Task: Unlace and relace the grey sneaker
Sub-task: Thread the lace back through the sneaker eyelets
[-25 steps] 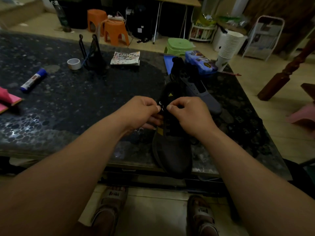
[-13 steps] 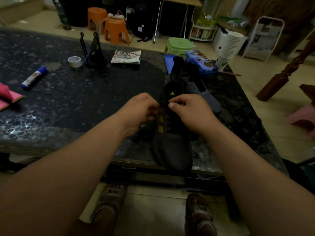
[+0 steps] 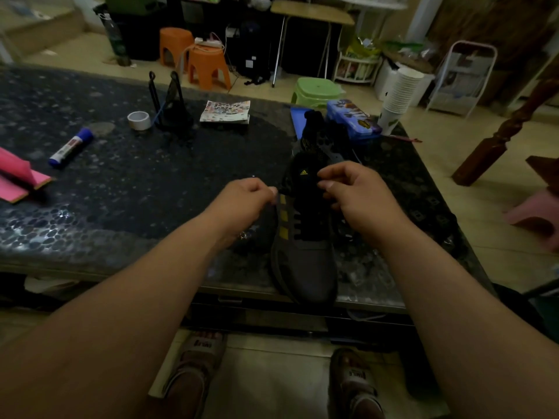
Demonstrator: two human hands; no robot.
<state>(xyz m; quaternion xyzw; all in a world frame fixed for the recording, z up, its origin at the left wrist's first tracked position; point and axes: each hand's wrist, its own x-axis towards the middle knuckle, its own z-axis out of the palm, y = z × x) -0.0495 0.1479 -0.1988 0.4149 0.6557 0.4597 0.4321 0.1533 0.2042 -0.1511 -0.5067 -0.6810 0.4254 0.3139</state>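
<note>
The grey sneaker (image 3: pixel 305 258) with yellow stripes and a black tongue lies on the dark table (image 3: pixel 121 182), its toe over the near edge. My left hand (image 3: pixel 242 201) is curled at the shoe's left side, fingertips pinched together by the top eyelets. My right hand (image 3: pixel 357 192) is curled at the right side of the tongue, thumb and fingers pinched. The black lace is too dark to make out between the fingers. A second grey sneaker (image 3: pixel 326 140) lies just behind the first.
On the table lie a glue stick (image 3: pixel 71 148), a tape roll (image 3: pixel 138 120), a black stand (image 3: pixel 169 104), a colourful booklet (image 3: pixel 226 111), a blue case (image 3: pixel 352 119) and pink paper (image 3: pixel 18 179). A paper cup stack (image 3: pixel 399 95) leans at the far right corner. Stools stand beyond.
My two hands, which met over the top eyelets, have drawn apart, the left to the left and the right to the right. The sneaker has stayed in place.
</note>
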